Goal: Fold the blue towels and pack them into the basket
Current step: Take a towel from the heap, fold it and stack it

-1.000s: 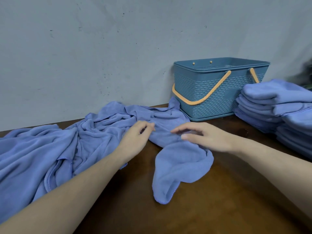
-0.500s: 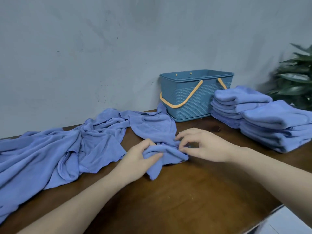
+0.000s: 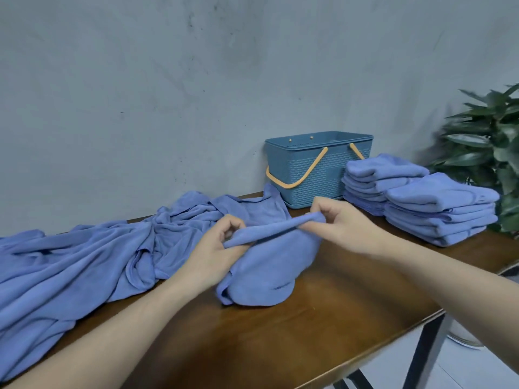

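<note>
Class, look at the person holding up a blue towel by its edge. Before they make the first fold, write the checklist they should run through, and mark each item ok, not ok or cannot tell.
1. Left hand pinches the held towel at its top edge: ok.
2. Right hand pinches the same edge: ok.
3. Edge pulled fairly straight between the hands: ok.
4. Held towel free of the unfolded pile: cannot tell, the pile lies close behind the left hand.
5. Bare table in front for laying the towel flat: ok.
6. Basket has room: cannot tell, its inside is hidden.

Wooden table [image 3: 280,341]: towels [image 3: 84,265], basket [image 3: 317,169].
</note>
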`<state>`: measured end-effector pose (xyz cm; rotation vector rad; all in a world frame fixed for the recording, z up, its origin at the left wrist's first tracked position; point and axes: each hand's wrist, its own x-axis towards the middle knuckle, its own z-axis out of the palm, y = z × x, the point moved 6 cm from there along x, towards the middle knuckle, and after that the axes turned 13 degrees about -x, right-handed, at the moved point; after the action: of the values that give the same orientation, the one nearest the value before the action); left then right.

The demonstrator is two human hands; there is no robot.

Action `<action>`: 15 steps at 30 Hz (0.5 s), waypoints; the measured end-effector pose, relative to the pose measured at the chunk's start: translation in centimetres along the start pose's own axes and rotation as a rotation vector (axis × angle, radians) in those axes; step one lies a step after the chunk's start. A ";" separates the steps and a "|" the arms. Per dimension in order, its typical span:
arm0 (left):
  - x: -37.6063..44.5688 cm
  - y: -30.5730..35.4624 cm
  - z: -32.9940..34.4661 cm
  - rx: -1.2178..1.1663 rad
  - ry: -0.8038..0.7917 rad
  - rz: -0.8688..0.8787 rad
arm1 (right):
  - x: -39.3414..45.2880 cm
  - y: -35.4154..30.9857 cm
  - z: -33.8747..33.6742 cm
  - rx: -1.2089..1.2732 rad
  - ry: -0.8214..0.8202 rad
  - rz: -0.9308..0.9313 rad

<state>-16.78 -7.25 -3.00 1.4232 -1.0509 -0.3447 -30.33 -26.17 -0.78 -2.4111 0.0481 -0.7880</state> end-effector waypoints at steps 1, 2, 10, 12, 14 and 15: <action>-0.1 0.1 -0.4 0.006 0.017 -0.013 | 0.2 -0.1 -0.4 -0.022 0.011 0.022; -0.2 0.4 -0.6 0.004 0.029 -0.019 | 0.3 -0.4 -0.7 -0.037 0.008 0.034; -1.8 1.6 -0.3 -0.182 0.069 -0.175 | -0.9 -0.2 0.0 -0.462 -0.202 -0.035; -2.2 0.9 0.7 -0.331 0.073 -0.272 | -1.2 0.0 -0.2 -0.580 -0.117 -0.081; -2.9 -0.1 2.3 -0.546 0.091 -0.414 | -1.0 0.1 -0.7 -0.629 0.016 -0.023; -3.3 -0.4 3.0 -0.605 0.091 -0.465 | -0.9 0.3 -0.9 -0.602 0.050 0.057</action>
<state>-20.64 -6.69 -5.14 1.0973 -0.4639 -0.8480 -31.52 -26.72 -0.85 -2.9298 0.4275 -0.9032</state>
